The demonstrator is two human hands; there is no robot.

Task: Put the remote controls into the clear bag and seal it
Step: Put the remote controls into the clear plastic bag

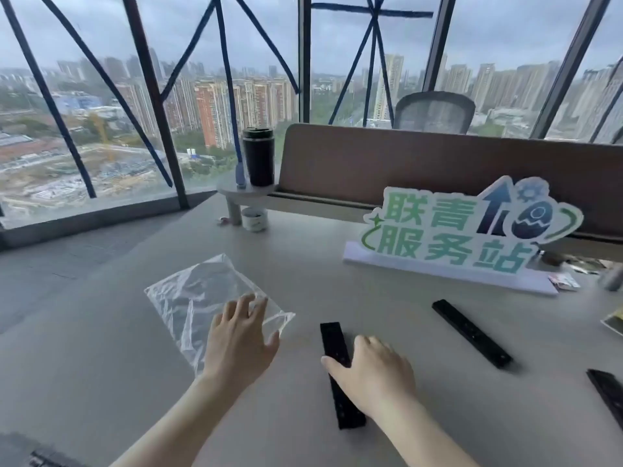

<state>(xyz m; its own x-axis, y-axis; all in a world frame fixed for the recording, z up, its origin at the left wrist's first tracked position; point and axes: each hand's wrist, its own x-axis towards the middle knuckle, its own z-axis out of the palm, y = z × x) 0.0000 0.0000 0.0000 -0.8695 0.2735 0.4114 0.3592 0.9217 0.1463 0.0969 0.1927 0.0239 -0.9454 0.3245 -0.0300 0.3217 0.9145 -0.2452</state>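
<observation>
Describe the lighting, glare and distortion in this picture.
Head view: soft overcast daylight from the windows, faint shadows; white glare streaks on the clear bag; wide-angle bending tilts the window frames; the right-edge remote is cut off and softer.

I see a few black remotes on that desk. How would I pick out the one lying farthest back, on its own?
Start at the big green-and-white sign standing on the grey desk. Just in front of its right half lies a long black remote, angled on the desktop. Unlike the remote under the right hand, nothing touches it, and it shows whole, unlike the one cut off at the right edge.
</observation>
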